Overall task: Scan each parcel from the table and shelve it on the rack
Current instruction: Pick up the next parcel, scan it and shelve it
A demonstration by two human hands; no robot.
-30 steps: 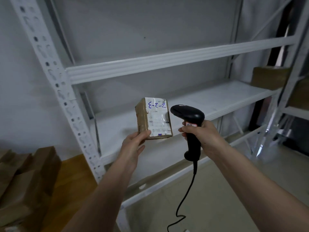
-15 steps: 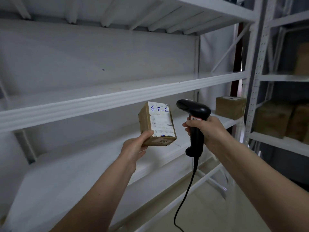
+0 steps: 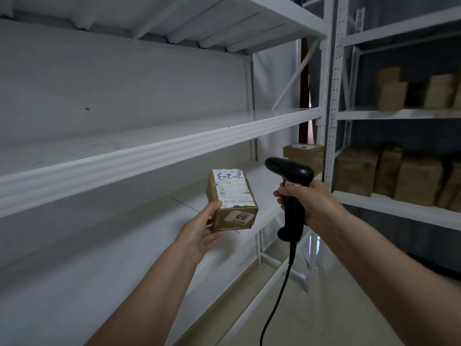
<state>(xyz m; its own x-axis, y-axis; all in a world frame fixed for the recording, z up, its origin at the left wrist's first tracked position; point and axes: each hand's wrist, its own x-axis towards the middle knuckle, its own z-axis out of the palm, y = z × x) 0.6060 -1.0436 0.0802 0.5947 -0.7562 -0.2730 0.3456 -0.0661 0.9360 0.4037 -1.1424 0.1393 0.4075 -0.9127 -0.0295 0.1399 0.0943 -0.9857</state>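
My left hand (image 3: pixel 199 233) grips a small brown cardboard parcel (image 3: pixel 233 201) from below and behind, thumb on its left edge. A white label with blue handwriting covers its top face. My right hand (image 3: pixel 311 203) grips the handle of a black corded barcode scanner (image 3: pixel 289 186), whose head sits just right of the parcel, level with its label. Both are held in front of the white metal rack (image 3: pixel 159 151), level with the gap between its middle and lower shelves.
One brown parcel (image 3: pixel 303 156) stands at the far right end of the rack's lower shelf. A second rack (image 3: pixel 399 113) to the right holds several brown parcels on two shelves. The scanner cable (image 3: pixel 277 295) hangs down toward the tiled floor.
The view has swung right and up along the rack; the table with parcels at the left has left the frame. Parcel and scanner have stayed side by side in my hands.
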